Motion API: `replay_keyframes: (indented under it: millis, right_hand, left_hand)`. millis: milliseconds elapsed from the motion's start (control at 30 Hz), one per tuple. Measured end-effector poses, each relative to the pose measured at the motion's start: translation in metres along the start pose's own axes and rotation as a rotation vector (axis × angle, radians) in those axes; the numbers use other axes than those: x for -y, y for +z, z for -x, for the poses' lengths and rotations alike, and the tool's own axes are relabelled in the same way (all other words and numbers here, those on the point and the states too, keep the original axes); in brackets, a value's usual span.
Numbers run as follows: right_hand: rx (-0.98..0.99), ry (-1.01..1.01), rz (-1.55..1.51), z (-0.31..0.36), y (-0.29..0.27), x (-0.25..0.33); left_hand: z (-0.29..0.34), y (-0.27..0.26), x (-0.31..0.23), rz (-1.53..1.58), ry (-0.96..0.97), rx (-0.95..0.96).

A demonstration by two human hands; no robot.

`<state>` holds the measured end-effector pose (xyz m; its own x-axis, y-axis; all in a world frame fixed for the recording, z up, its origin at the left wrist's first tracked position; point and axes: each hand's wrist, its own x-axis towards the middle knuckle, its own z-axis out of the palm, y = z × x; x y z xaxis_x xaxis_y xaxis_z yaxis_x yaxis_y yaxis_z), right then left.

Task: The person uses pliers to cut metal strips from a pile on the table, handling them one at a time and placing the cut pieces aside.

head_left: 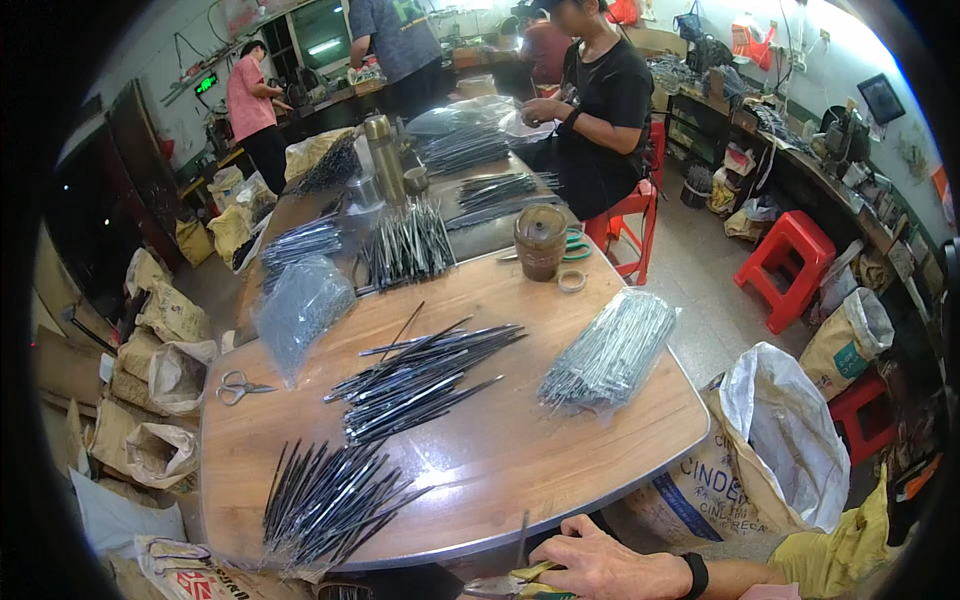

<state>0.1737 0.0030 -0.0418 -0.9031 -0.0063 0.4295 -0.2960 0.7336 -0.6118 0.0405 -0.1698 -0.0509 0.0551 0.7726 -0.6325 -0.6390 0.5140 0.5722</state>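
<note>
At the lower edge, my right hand (612, 566), with a black band on the wrist, is closed around pliers (498, 586) with yellow-green handles. Their metal jaws point left, below the table's front edge. A thin dark strip (523, 540) stands upright beside the jaws; what supports it is hidden. My left hand is out of view. Ahead on the wooden table (520, 455) lie two loose bundles of dark thin strips, a near one (335, 505) and a middle one (420, 375). A clear bag of silvery strips (612, 350) rests at the right.
Scissors (243, 387), a filled plastic bag (303, 305), a lidded brown jar (540, 243) and a tape roll (571, 281) sit on the table. An open woven sack (740, 470) stands by its right edge. A co-worker (605, 110) sits beyond, near red stools (785, 265).
</note>
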Motion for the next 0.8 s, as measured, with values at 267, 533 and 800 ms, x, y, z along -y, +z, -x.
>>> replay_keyframes:
  millis: [267, 533, 800]
  right_hand:
    - [-0.003, 0.029, 0.106, -0.007, -0.002, -0.006]
    - [-0.27, 0.31, -0.211, 0.031, 0.013, 0.0]
    - [-0.034, 0.155, -0.23, 0.029, 0.014, 0.001]
  left_hand:
    - [-0.001, 0.002, 0.013, 0.416, -0.041, -0.223]
    - [0.011, 0.005, 0.007, 0.11, 0.53, -0.464]
    - [0.009, 0.011, 0.012, -0.495, 0.863, -0.626]
